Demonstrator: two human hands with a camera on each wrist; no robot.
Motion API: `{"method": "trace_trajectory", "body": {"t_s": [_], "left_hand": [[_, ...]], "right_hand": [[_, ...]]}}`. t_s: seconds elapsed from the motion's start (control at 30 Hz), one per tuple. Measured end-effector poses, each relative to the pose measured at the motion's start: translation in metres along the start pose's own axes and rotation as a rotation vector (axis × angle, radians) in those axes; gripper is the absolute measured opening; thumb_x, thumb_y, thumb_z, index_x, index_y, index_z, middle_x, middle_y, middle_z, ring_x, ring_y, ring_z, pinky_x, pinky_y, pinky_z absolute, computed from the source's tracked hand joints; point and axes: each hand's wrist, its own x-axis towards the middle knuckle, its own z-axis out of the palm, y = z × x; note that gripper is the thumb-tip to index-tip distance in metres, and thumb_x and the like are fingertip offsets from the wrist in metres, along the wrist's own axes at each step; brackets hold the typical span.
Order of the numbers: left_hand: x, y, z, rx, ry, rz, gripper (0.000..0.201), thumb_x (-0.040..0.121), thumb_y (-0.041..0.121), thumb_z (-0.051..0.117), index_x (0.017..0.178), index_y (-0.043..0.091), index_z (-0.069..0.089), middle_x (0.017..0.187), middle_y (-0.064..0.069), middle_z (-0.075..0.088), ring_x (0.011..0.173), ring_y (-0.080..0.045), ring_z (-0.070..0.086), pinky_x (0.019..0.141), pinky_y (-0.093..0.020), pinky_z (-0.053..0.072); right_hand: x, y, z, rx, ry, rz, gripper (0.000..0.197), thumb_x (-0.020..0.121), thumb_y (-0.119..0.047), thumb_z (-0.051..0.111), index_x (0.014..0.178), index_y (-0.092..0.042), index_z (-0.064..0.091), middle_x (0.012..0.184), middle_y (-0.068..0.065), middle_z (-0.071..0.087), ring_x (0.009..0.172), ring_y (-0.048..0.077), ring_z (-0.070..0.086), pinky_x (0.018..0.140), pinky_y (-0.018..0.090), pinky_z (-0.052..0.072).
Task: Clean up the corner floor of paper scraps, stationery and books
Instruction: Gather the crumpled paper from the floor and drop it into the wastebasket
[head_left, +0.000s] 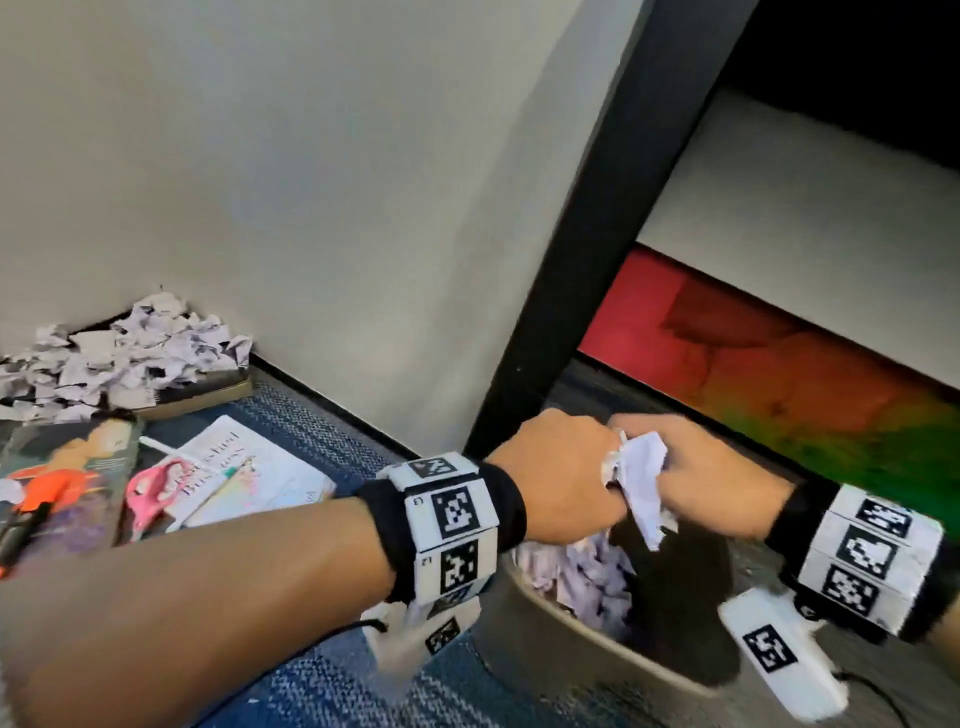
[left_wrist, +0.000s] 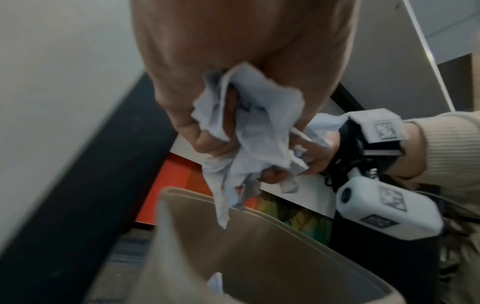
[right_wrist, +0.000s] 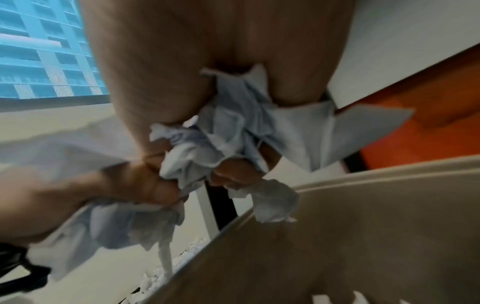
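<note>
1. Hands meet above the bin (head_left: 545, 618): left hand (head_left: 558, 470) and right hand (head_left: 711, 480) both have fingers clamped on crumpled paper (head_left: 641, 480).
2. More paper scraps (head_left: 119, 348) lie in the floor corner, beside books (head_left: 254, 475).

White wall (head_left: 311, 182), blue carpet (head_left: 322, 415), black furniture leg (head_left: 571, 260).

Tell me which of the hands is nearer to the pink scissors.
Left. The left hand is above the bin, closer to the pink scissors on the floor; the right hand is farther away.
</note>
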Motion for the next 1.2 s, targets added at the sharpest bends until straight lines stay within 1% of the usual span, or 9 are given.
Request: {"method": "trace_trajectory", "body": {"t_s": [0.13, 0.2, 0.3, 0.4, 0.57, 0.8, 1.0, 1.1, 1.2], "left_hand": [[0.012, 0.019, 0.033, -0.093, -0.001, -0.022, 0.023, 0.087, 0.041, 0.052, 0.097, 0.021, 0.053, 0.099, -0.001, 0.063, 0.088, -0.021, 0.06, 0.08, -0.034, 0.051], [0.014, 0.02, 0.039, -0.179, -0.145, -0.181, 0.055, 0.083, 0.043, 0.064, 0.124, 0.014, 0.04, 0.124, -0.007, 0.048, 0.113, -0.023, 0.052, 0.094, -0.034, 0.046], [0.018, 0.022, 0.037, -0.211, -0.37, -0.309, 0.074, 0.086, 0.045, 0.061, 0.141, 0.012, 0.023, 0.135, -0.01, 0.033, 0.126, -0.027, 0.04, 0.102, -0.033, 0.038], [0.023, 0.017, 0.035, -0.165, -0.419, -0.268, 0.04, 0.095, 0.032, 0.047, 0.13, 0.012, 0.043, 0.127, -0.009, 0.05, 0.123, -0.027, 0.042, 0.092, -0.033, 0.038], [0.017, 0.0, 0.013, -0.107, -0.338, -0.296, 0.027, 0.091, 0.018, 0.053, 0.115, 0.018, 0.065, 0.113, -0.003, 0.064, 0.104, -0.02, 0.059, 0.093, -0.033, 0.051], [-0.024, -0.043, -0.066, -0.115, -0.375, -0.395, 0.015, 0.09, 0.014, 0.055, 0.089, 0.013, 0.07, 0.079, 0.002, 0.071, 0.06, -0.007, 0.064, 0.068, -0.022, 0.054], [-0.077, -0.147, -0.114, 0.157, -0.482, -0.652, 0.022, 0.089, 0.018, 0.053, 0.095, 0.008, 0.071, 0.077, -0.002, 0.071, 0.062, -0.014, 0.063, 0.056, -0.021, 0.049], [-0.103, -0.199, -0.119, 0.289, -0.559, -0.721, 0.023, 0.089, 0.019, 0.057, 0.103, 0.008, 0.072, 0.09, -0.005, 0.074, 0.073, -0.021, 0.066, 0.067, -0.026, 0.053], [-0.126, -0.269, -0.12, 0.394, -0.432, -0.772, 0.025, 0.086, 0.032, 0.057, 0.085, 0.011, 0.069, 0.087, -0.007, 0.072, 0.076, -0.025, 0.065, 0.079, -0.035, 0.058]], "right_hand": [[-0.011, 0.041, 0.006, -0.03, 0.0, 0.034, 0.023, 0.089, -0.001, 0.058, 0.101, -0.019, 0.053, 0.088, -0.003, 0.055, 0.085, 0.019, 0.054, 0.065, 0.009, 0.037], [-0.012, 0.051, 0.01, -0.088, -0.092, 0.046, 0.043, 0.086, 0.0, 0.063, 0.125, -0.01, 0.047, 0.107, -0.004, 0.047, 0.099, 0.009, 0.042, 0.07, -0.001, 0.031], [-0.011, 0.057, 0.011, -0.04, -0.173, -0.057, 0.04, 0.086, -0.007, 0.065, 0.121, -0.02, 0.052, 0.115, -0.012, 0.051, 0.099, -0.006, 0.044, 0.092, 0.009, 0.038], [-0.01, 0.059, 0.005, -0.064, -0.297, -0.089, 0.022, 0.082, -0.022, 0.065, 0.095, -0.037, 0.056, 0.098, -0.02, 0.059, 0.09, -0.016, 0.053, 0.088, 0.014, 0.042], [0.001, 0.052, -0.006, -0.425, -0.194, -0.092, 0.037, 0.086, -0.033, 0.064, 0.122, -0.036, 0.057, 0.115, -0.015, 0.063, 0.106, 0.006, 0.058, 0.093, 0.028, 0.049], [0.012, -0.048, -0.012, -0.379, -0.052, -0.428, 0.012, 0.088, -0.039, 0.057, 0.092, -0.03, 0.064, 0.074, -0.016, 0.066, 0.068, -0.001, 0.059, 0.064, 0.02, 0.047], [0.057, -0.145, 0.041, -0.405, -0.05, -0.526, 0.018, 0.087, -0.041, 0.052, 0.095, -0.029, 0.062, 0.08, -0.009, 0.069, 0.071, 0.009, 0.062, 0.071, 0.033, 0.053], [0.093, -0.184, 0.076, -0.492, -0.06, -0.487, 0.019, 0.088, -0.038, 0.052, 0.096, -0.025, 0.063, 0.089, -0.003, 0.069, 0.08, 0.02, 0.063, 0.074, 0.037, 0.054], [0.131, -0.219, 0.107, -0.589, -0.081, -0.431, 0.02, 0.09, -0.034, 0.051, 0.096, -0.019, 0.064, 0.094, 0.003, 0.069, 0.086, 0.025, 0.064, 0.075, 0.038, 0.054]]}}
